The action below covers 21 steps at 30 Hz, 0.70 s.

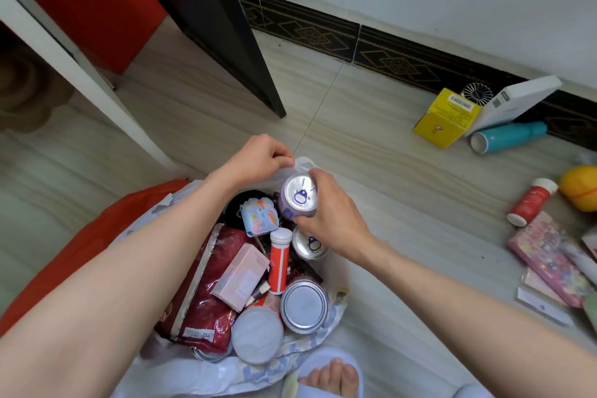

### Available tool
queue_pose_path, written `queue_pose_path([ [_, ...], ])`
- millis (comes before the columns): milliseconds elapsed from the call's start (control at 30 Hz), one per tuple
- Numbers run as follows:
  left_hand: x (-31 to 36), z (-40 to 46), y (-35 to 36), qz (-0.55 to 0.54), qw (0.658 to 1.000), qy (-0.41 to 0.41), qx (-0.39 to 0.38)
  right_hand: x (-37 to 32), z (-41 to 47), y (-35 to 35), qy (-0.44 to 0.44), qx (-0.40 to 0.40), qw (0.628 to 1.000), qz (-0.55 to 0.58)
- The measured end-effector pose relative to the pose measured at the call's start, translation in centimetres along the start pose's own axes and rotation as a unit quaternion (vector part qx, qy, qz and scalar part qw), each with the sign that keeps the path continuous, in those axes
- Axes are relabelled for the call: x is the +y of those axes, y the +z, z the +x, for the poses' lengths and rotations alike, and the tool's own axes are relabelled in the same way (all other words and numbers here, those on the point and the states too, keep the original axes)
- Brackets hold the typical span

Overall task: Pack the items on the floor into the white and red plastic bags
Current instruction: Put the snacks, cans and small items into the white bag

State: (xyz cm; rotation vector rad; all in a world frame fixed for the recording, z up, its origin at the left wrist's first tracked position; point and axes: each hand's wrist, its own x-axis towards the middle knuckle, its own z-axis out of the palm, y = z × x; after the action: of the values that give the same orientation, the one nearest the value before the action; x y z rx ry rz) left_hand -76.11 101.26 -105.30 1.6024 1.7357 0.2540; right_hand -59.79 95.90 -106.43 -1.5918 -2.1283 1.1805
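The white plastic bag (181, 375) lies open on the floor below me, full of several items: a dark red packet (206, 294), a pink box (240, 278), an orange-red tube (278, 260) and cans. My left hand (258, 158) pinches the bag's far edge (303, 163) and holds it up. My right hand (332, 213) grips a purple can (298, 197) over the bag's mouth, its silver top facing me. The red bag (80, 245) lies under my left arm, to the left of the white one.
More items lie on the floor at right: a yellow box (445, 118), a teal bottle (507, 137), a white box (513, 105), a red-and-white bottle (531, 202), a yellow toy (578, 187), pink packets (549, 258). A dark door (226, 35) stands ahead. My slippered foot (332, 375) is below.
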Motion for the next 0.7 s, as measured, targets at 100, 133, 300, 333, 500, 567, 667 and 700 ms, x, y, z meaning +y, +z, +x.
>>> queue_pose_path([
  [100, 0.0, -0.4, 0.1, 0.007, 1.0, 0.01, 0.011, 0.5, -0.1, 0.5, -0.001, -0.03, 0.999, -0.042],
  [133, 0.0, -0.5, 0.1, 0.011, 1.0, 0.012, 0.012, 0.5, 0.0, 0.6, -0.001, -0.033, 0.998, -0.047],
  [300, 0.2, -1.3, 0.5, 0.015, 0.999, 0.019, 0.027, 0.0, 0.0, 1.0, 0.004, -0.022, 0.993, -0.118],
  [333, 0.2, -1.5, 0.5, 0.014, 0.999, 0.019, 0.03, -0.3, -0.1, 1.2, 0.001, -0.014, 0.99, -0.141],
  [500, 0.1, -1.5, 0.6, 0.005, 0.998, 0.032, 0.051, -1.4, 0.1, 1.2, -0.01, -0.004, 0.977, -0.212],
  [567, 0.2, -1.6, 0.8, 0.003, 0.998, 0.033, 0.058, -1.3, 0.1, 1.0, -0.024, -0.011, 0.97, -0.24],
  [667, 0.5, -1.8, 0.9, 0.007, 0.998, 0.027, 0.05, -1.2, 0.4, 0.8, -0.033, -0.022, 0.963, -0.267],
  [700, 0.6, -2.1, 0.9, 0.006, 0.999, 0.021, 0.039, -1.3, 0.6, 0.8, -0.025, -0.032, 0.962, -0.269],
])
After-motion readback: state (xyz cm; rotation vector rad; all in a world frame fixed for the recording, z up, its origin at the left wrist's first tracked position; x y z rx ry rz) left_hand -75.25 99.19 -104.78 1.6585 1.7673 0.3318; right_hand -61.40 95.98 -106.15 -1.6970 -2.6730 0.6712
